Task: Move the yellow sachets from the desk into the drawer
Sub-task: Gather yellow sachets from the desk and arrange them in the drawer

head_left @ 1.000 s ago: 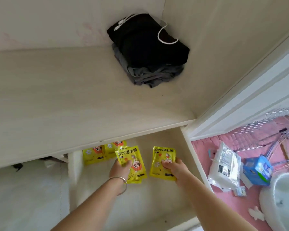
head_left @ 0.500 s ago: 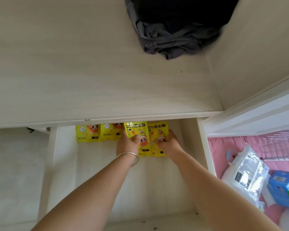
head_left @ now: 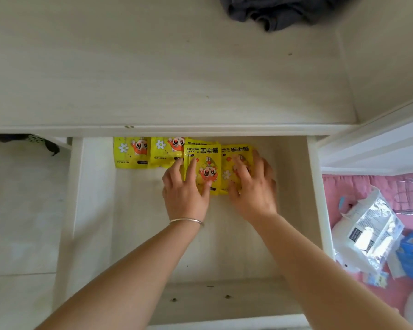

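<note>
The pale wood-grain drawer [head_left: 100, 210] stood pulled out beneath the front edge of the pale wood-grain counter [head_left: 153, 79], and all visible yellow foil hand-warmer sachets [head_left: 131, 152] lay inside it, in a row along the back, partly tucked under the counter edge. The left hand [head_left: 185, 186] rested on the third yellow sachet [head_left: 208, 163], its fingers [head_left: 191, 167] extended and laid flat across the packet, the thumb at the packet's lower edge; the fingers were not curled round it. The right hand [head_left: 253, 184] lay on the fourth yellow sachet [head_left: 234, 158] in the same manner, fingers spread and pressing downward. This flat-handed contact appeared intended to seat the two packets against the drawer floor and align them edge to edge with the two packets to their left, rather than to lift them. A further packet seemed to lie beneath the third, but its extent could not be determined. A thin metal bangle [head_left: 186, 220] circled the left wrist. A crumpled dark grey cloth [head_left: 272, 13] sat at the far side of the counter; no sachet was visible on the portion of the counter in view, so the transfer was judged near completion. To the right, a white and silver plastic package [head_left: 367, 232] lay on a pink surface [head_left: 343, 186].
</note>
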